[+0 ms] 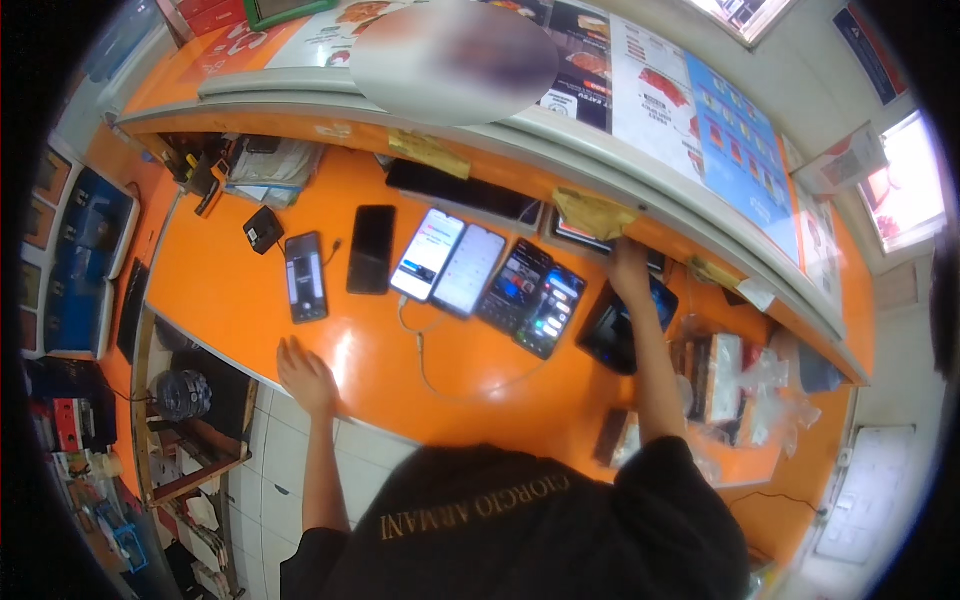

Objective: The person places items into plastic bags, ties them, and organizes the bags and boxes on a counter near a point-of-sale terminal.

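Observation:
My left hand (306,377) rests flat on the front edge of the orange counter (247,315), fingers extended and holding nothing. Just beyond it lies a lit smartphone (306,277). My right hand (630,271) reaches to the back, at a device with a lit screen (583,232) under the shelf; its fingertips are partly hidden by yellow tape. Beneath the right forearm lies a dark tablet (611,334). Between my hands are a black phone (371,249), a white-screened phone (427,253), a second pale-screened phone (469,270), a dark-screened phone (514,286) and another lit phone (553,311).
A raised shelf (480,124) with printed menus overhangs the back. A white cable (421,360) loops across the counter. A black adapter (263,229) sits back left. Boxes in plastic wrap (724,379) stand at right. Left below is a water bottle (182,394).

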### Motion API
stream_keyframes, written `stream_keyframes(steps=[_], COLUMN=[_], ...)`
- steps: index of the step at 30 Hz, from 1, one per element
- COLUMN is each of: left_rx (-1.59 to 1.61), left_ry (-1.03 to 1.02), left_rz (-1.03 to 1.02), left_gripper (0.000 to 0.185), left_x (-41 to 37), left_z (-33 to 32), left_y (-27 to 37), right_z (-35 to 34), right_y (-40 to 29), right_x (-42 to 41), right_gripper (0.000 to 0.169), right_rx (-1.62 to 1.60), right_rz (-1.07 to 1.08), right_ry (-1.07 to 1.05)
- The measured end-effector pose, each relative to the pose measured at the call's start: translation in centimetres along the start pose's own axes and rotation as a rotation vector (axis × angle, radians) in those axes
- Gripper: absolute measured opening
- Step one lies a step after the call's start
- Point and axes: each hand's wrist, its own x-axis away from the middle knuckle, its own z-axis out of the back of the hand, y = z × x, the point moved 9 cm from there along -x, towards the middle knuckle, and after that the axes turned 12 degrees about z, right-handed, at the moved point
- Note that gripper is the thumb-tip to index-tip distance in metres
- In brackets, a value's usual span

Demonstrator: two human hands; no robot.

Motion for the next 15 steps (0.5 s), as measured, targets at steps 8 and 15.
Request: stream_keyframes(steps=[8, 15], left_rx=[0.029, 0.021], left_ry=[0.035, 0.066], left_rz=[-0.032, -0.056], left_gripper=[0.041, 0.042], left_x=[-0.1, 0.0], left_z=[0.0, 0.4], left_y=[-0.1, 0.3], right_z=[-2.1, -2.3], right_y=[0.2, -0.8], right_x=[-4.0, -4.7], right_gripper=[0.024, 0.025], right_rx=[-0.023, -0.094], right_rz=[-0.007, 0.024], right_ry=[-0.042, 0.008])
